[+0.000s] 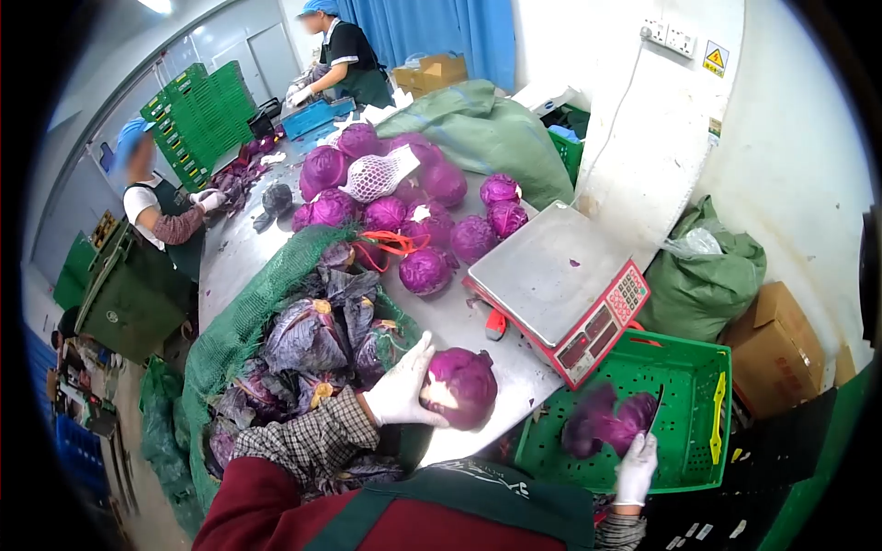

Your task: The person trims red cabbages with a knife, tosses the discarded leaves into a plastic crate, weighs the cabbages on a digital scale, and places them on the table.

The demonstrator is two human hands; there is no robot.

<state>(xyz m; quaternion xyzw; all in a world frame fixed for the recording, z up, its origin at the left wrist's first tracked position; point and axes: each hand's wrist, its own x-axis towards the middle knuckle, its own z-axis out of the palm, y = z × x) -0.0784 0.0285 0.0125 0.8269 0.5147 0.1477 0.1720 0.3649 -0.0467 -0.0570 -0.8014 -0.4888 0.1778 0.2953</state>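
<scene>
My left hand [401, 386], in a white glove, is closed around the side of a trimmed red cabbage [467, 393] with a pale cut patch, at the table's near edge. My right hand [636, 468], also gloved, grips a knife [657, 410] whose thin dark blade points up over the green crate [684, 459]. Loose purple cabbage leaves [606, 421] show beside the blade, slightly blurred; whether they touch it I cannot tell. Left of my left hand, a green mesh sack [241, 317] holds several untrimmed cabbages [305, 338] with dark outer leaves.
A red-framed scale [551, 266] stands right of several trimmed cabbages [425, 271], one in a white foam net [375, 176]. Green sacks [487, 129] lie behind. Two co-workers [354, 64] in blue caps work along the table's far and left sides. A cardboard box [776, 344] stands right.
</scene>
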